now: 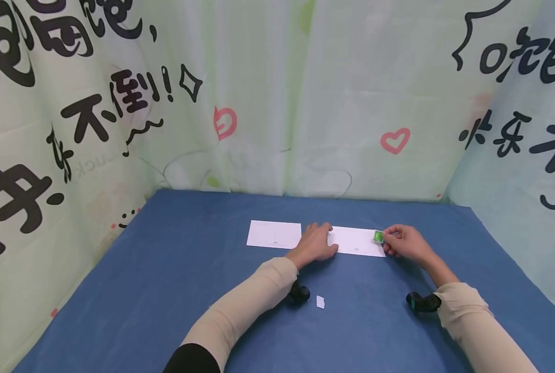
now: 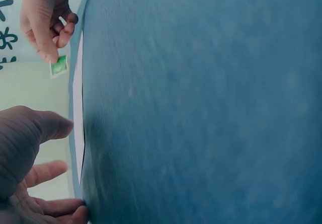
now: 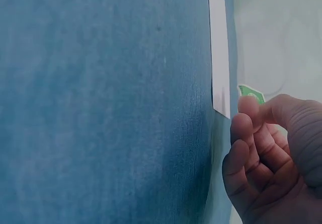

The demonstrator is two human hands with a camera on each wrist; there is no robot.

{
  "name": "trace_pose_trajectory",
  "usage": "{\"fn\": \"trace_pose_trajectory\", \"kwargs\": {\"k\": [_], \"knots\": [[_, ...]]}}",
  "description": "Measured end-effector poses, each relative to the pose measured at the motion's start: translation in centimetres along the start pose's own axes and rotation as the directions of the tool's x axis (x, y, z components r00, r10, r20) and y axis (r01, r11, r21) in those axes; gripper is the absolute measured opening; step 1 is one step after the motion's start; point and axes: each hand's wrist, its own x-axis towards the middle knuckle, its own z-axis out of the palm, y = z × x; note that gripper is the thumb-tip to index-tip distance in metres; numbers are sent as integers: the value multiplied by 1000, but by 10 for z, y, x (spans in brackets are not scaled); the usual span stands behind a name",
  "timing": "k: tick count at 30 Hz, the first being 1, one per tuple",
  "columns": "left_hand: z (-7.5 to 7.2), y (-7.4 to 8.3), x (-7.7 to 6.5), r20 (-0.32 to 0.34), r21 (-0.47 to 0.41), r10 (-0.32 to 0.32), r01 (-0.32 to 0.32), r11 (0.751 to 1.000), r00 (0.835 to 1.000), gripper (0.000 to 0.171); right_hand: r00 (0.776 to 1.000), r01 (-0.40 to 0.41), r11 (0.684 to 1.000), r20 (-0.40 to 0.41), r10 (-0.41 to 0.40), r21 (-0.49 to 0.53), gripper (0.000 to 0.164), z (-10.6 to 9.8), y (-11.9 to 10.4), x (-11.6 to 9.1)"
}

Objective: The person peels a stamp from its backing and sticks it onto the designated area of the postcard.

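My right hand pinches a small green stamp with a white border between thumb and forefinger. In the head view the stamp overlaps the right end of a white envelope; the left wrist view shows the stamp hanging from the fingertips above the surface. My left hand rests at that envelope's left end, thumb at the near edge and fingers spread toward the far edge. In the right wrist view, fingers partly hide the stamp.
A second white envelope lies just left of my left hand. Nearer to me, a small white scrap of paper lies on the blue tablecloth. Pale curtains with black writing stand behind and along both sides of the table.
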Motion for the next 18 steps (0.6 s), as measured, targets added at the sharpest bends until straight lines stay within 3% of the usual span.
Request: {"fn": "trace_pose_trajectory", "kwargs": {"k": [8,18], "knots": [[-4,0,8,11,103,6,-7,995,1000,51,999,-10,1000,37,10,-1,33,-4,1,14],[-3,2,7,38,216,19,-27,976,999,51,995,-6,999,98,11,-50,29,-4,-1,26]]}}
